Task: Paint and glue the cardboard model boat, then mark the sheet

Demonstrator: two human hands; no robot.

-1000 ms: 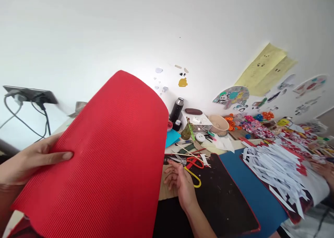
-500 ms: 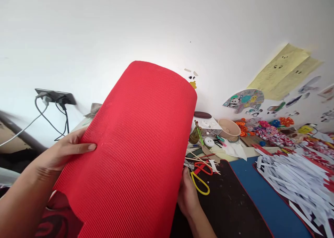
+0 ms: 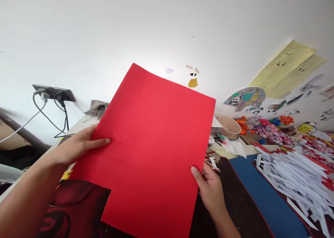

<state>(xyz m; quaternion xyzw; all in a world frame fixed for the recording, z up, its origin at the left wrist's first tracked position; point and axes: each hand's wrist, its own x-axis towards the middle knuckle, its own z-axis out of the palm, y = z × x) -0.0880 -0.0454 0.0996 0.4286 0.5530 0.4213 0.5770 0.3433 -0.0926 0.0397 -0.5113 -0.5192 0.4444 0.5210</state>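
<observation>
A large sheet of red corrugated card [image 3: 153, 137] is held up at a tilt in the middle of the head view, nearly flat, with a rectangular notch at its lower left. My left hand [image 3: 80, 142] grips its left edge, thumb on the front face and the other fingers hidden behind. At the lower right edge my right hand [image 3: 208, 184] pinches the card, its thumb on the front and fingers curled behind. Beneath the card lies a dark mat [image 3: 240, 199] with a red edge.
White paper strips [image 3: 300, 186] are heaped at the right beside a blue mat [image 3: 250, 175]. Behind stand a beige bowl [image 3: 229, 126] and colourful flowers [image 3: 271, 126]. A grey cloth [image 3: 96, 108] and a wall socket with cables [image 3: 54, 93] are at the left.
The red card has flattened out from a curved shape, and its right edge has moved right, covering the scissors. My right hand has shifted right, its thumb now on the card's front.
</observation>
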